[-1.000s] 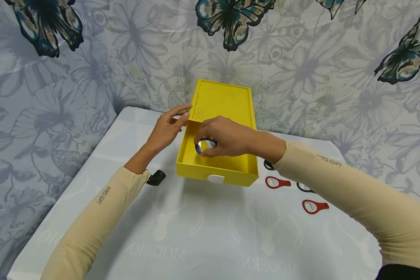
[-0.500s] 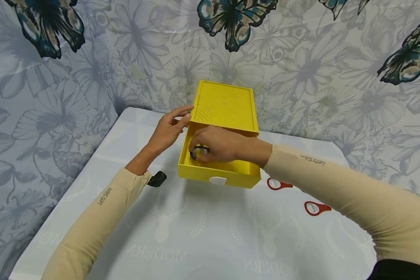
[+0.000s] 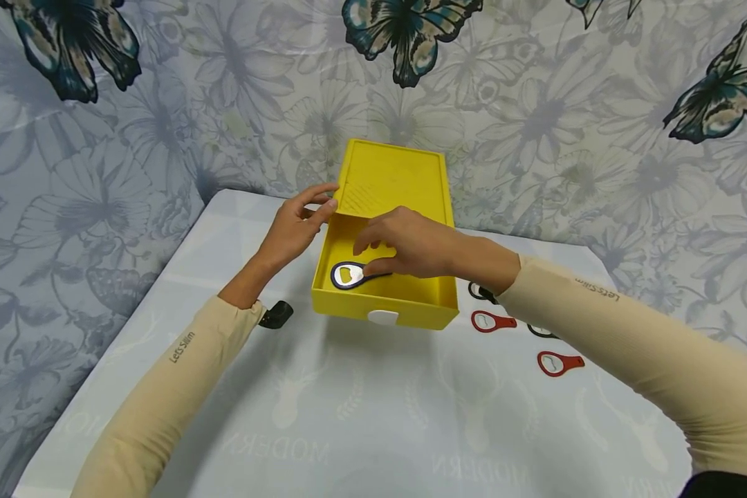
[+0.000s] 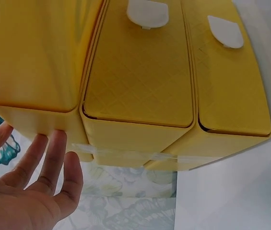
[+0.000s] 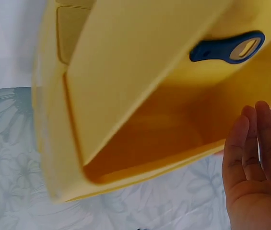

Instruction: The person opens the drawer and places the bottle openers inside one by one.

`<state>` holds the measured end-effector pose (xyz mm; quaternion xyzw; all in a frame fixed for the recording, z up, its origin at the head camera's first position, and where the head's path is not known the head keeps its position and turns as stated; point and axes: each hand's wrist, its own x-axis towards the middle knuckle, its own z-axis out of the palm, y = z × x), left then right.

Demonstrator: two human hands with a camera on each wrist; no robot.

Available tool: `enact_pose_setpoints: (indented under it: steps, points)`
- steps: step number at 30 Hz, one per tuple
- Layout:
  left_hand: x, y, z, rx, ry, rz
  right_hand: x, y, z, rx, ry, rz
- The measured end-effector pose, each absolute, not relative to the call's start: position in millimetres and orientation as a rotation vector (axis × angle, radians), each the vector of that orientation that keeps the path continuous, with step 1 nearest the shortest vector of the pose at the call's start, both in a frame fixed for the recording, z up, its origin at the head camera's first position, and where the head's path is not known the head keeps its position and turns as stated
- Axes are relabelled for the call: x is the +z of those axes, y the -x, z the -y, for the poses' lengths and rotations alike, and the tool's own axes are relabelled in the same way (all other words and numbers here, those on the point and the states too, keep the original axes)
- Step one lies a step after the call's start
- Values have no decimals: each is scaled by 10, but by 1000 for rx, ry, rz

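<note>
A blue-rimmed bottle opener [image 3: 357,274] lies flat inside the pulled-out top drawer [image 3: 348,303] of a yellow drawer unit [image 3: 398,180]. My right hand [image 3: 413,242] hovers over this drawer, thumb and fingers spread apart and holding nothing; in the head view the thumb covers part of the opener's handle. The right wrist view shows the whole opener [image 5: 217,50] apart from the fingers. Against the unit's left side rests my left hand [image 3: 292,228], its fingertips touching the yellow wall with the fingers loosely extended.
Right of the unit, red bottle openers [image 3: 504,322] and black ones [image 3: 490,296] lie on the white table [image 3: 373,429], partly behind the right forearm. Two closed drawers [image 4: 140,72] with white tabs sit below the pulled-out one. A patterned cloth [image 3: 535,138] hangs behind.
My right hand lowered the blue bottle opener into the drawer, let it go and rose slightly with the fingers parted. The left hand stayed at the unit's side.
</note>
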<state>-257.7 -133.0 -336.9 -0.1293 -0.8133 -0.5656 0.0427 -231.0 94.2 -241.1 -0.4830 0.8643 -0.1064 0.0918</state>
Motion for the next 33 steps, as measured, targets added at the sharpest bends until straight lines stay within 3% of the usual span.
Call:
enact_pose_setpoints:
  steps: [19,33]
  points:
    - [-3396,2572,1336,-1741,390,2467,-2393,2249,-1848,-588,1386,-2742]
    - [-3382,2576,1309,-1745,410,2463,-2563,2106,-2487,-565,1124,-2864]
